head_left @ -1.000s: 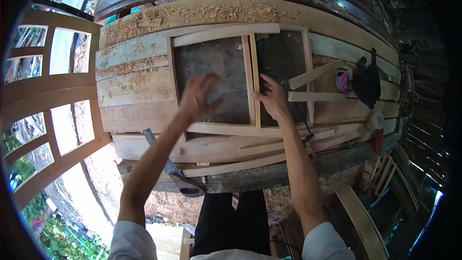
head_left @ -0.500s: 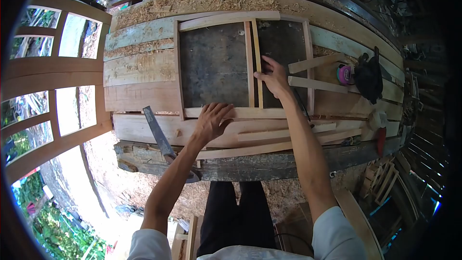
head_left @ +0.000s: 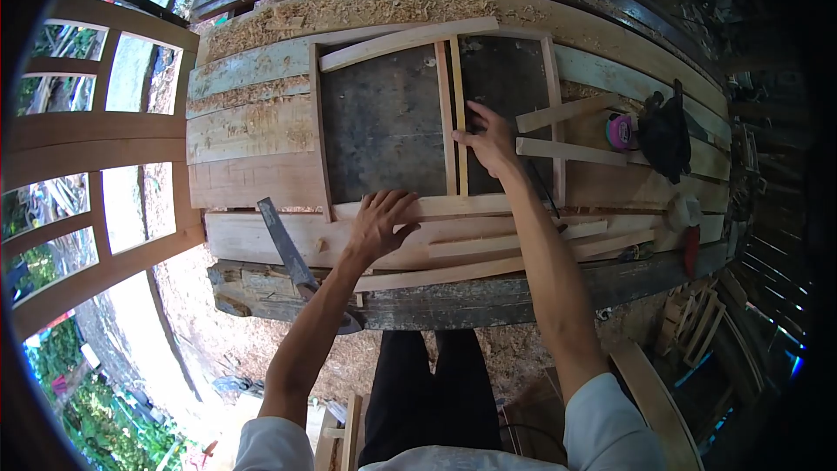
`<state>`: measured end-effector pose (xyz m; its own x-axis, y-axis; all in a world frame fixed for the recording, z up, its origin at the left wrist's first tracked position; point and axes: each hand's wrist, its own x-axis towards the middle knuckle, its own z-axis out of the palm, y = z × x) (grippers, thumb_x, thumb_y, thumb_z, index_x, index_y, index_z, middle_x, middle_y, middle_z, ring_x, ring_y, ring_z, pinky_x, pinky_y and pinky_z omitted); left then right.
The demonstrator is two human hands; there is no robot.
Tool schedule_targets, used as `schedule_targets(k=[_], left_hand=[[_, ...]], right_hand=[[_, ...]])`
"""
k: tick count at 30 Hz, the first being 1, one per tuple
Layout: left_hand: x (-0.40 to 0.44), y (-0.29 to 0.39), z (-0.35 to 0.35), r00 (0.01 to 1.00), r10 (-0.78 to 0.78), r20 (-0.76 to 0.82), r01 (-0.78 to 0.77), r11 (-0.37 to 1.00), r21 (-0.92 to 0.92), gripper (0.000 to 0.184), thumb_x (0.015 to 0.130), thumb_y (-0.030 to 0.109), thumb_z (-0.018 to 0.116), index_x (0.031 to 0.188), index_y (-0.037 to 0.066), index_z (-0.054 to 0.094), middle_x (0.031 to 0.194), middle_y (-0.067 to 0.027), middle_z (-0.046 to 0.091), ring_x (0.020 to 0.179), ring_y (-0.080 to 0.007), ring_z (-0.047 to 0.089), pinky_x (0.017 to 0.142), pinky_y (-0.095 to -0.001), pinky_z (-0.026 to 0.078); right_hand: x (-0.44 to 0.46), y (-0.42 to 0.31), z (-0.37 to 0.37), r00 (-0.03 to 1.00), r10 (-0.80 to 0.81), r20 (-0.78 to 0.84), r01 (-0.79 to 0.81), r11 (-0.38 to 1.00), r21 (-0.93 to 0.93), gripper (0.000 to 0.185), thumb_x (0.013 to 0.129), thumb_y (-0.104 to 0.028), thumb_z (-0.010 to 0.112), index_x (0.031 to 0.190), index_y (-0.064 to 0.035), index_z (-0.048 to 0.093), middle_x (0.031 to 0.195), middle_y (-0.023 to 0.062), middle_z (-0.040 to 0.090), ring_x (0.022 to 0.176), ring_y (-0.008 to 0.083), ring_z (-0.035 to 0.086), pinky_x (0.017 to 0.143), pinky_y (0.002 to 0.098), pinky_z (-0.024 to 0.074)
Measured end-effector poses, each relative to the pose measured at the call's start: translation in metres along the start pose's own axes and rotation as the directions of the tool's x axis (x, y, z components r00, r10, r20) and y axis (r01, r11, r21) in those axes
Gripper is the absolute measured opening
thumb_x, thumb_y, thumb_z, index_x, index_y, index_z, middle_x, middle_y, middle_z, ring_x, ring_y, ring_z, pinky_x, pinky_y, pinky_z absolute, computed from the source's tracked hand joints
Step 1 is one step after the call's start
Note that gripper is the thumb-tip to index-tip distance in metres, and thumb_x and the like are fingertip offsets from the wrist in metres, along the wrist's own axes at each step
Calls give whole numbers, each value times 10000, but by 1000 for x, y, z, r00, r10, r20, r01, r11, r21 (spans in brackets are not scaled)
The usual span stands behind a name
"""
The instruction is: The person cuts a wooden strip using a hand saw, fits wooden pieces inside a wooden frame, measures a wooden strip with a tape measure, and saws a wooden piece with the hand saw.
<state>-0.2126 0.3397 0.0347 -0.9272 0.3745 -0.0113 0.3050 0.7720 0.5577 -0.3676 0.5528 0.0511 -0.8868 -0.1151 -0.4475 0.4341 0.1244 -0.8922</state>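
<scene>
A rectangular wooden frame (head_left: 315, 126) lies on the plank bench, around a dark panel (head_left: 379, 122). My left hand (head_left: 377, 225) rests on its near rail (head_left: 462, 205), fingers spread over the wood and thumb apart. My right hand (head_left: 490, 141) is at the pale wooden strip (head_left: 461, 157) that crosses the frame, its thumb over the strip and its fingers along the right side. Close beside that strip runs a second, reddish strip (head_left: 445, 113). Along the far side, a loose slat (head_left: 405, 42) lies at a slant, its left end inside the frame.
A handsaw (head_left: 283, 235) lies left of my left hand. Two short wood pieces (head_left: 567, 113) rest over the frame's right side, near a pink tape measure (head_left: 620, 132) and a black cloth-like bundle (head_left: 664, 139). Shavings (head_left: 349, 10) cover the far planks. A lattice frame (head_left: 96, 139) stands left.
The far slat's left end has swung toward me, so it now lies at a steeper slant. My hands keep nearly the same places; the view has shifted slightly.
</scene>
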Motion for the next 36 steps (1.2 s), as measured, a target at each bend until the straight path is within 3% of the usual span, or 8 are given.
schedule_targets(k=[6,12,15,22,29,32,34,36], left_hand=[[39,-15,-13,984,-50,-174,50,999,-5,463,790,188,704,1212,69,556,1214,-130,559,1127,-302,516,964,-444,380],[151,-90,-64,921,-84,-380,184,955,234,634,776,172,715,1347,123,444,1355,-132,463,1254,-328,430,1042,-449,345],[193,-128,-88,945,27,-325,99,926,364,641,772,183,722,1338,104,431,1343,-126,470,1282,-315,410,1065,-459,327],[231,-166,-101,996,52,-67,-31,960,280,615,745,192,740,1309,175,494,1332,-65,502,1253,-283,460,1030,-423,396],[232,-174,-100,981,138,-136,-92,949,301,535,742,132,722,1246,149,541,1249,-63,554,1173,-291,522,968,-415,435],[222,-158,-97,959,182,-218,-114,949,294,521,753,134,714,1244,132,541,1268,-95,534,1175,-305,508,973,-431,425],[206,-133,-89,946,133,-294,-22,936,352,451,817,166,658,1246,108,529,1276,-137,496,1203,-301,472,1021,-445,373],[183,-108,-78,962,110,-249,-23,945,325,454,829,187,641,1259,112,513,1265,-155,484,1196,-307,465,1039,-469,338]], right_hand=[[5,9,-2,1000,-3,29,4,1000,-30,706,765,74,698,1395,8,384,1268,269,511,1055,252,609,888,314,520],[2,5,1,999,29,37,-30,999,17,731,765,79,697,1409,9,358,1288,279,492,1085,251,596,901,311,517],[1,5,6,999,35,25,-36,998,52,732,767,76,698,1410,9,355,1297,283,486,1090,250,595,905,308,513],[2,10,9,999,35,-29,-34,998,46,718,758,57,720,1392,18,385,1243,275,525,1003,235,624,837,295,528],[-1,7,10,998,60,-10,-59,994,87,721,755,60,722,1394,3,392,1253,282,521,1004,233,623,838,298,526],[-1,8,10,994,107,-4,-106,992,67,754,748,66,722,1409,7,363,1232,227,543,1056,220,601,905,304,503],[4,21,8,997,67,-32,-65,996,59,722,761,56,719,1399,-4,388,1294,319,476,1070,266,601,871,316,518],[3,18,6,997,80,-24,-78,994,70,725,762,52,720,1401,-4,383,1302,328,464,1083,276,596,878,320,516]])
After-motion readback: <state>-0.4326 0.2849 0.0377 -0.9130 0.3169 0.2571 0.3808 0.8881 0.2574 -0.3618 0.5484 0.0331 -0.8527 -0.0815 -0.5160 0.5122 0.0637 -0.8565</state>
